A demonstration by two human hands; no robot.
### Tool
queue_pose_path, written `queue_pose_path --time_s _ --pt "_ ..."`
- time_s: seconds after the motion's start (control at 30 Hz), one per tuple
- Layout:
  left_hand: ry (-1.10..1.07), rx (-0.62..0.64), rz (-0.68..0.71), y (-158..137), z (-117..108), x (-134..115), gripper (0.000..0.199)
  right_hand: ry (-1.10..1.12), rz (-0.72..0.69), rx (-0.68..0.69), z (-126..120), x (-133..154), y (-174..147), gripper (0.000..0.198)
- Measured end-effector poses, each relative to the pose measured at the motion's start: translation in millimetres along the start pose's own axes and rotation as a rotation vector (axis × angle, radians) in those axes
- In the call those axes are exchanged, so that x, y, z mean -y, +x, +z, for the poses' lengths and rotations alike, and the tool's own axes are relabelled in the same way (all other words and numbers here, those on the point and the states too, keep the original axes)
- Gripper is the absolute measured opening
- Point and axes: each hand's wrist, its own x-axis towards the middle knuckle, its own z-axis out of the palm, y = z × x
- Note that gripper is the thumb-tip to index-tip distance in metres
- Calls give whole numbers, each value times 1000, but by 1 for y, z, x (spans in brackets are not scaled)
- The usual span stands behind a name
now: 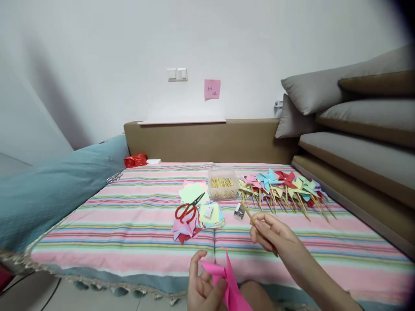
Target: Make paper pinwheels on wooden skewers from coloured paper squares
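Note:
A bright pink paper pinwheel is pinched between the thumb and fingers of my left hand, low in the view over the near edge. My right hand grips a thin wooden stick, tilted up to the left and apart from the pinwheel. Just beyond the stick's tip lies a small box of pins. Red-handled scissors rest across paper squares and folded pinwheel heads. A small white box sits on another paper stack.
A clear plastic box holds many sticks. Finished pinwheels lie in a pile to its right on the striped cloth. Stacked grey cushions rise at the right. A red plastic bag is at the back left.

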Motion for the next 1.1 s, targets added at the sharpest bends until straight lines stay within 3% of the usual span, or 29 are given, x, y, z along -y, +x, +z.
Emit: queue_pose_path --time_s 0.23,0.47,0.7,0.87,1.1 --pt "-2 153 89 -45 27 -35 66 96 34 -56 25 -12 -86 29" --pt "-84 245 10 -84 45 -43 59 147 -32 -159 31 -31 -130 30" --pt "-33 365 -78 -83 46 -28 37 140 -31 -212 28 -19 -147 25" --pt "-123 309 -53 -78 60 -17 47 152 -6 -339 28 -10 -144 23" --pt "-143 285 -129 -75 74 -5 32 174 43 -343 25 -16 -136 21"
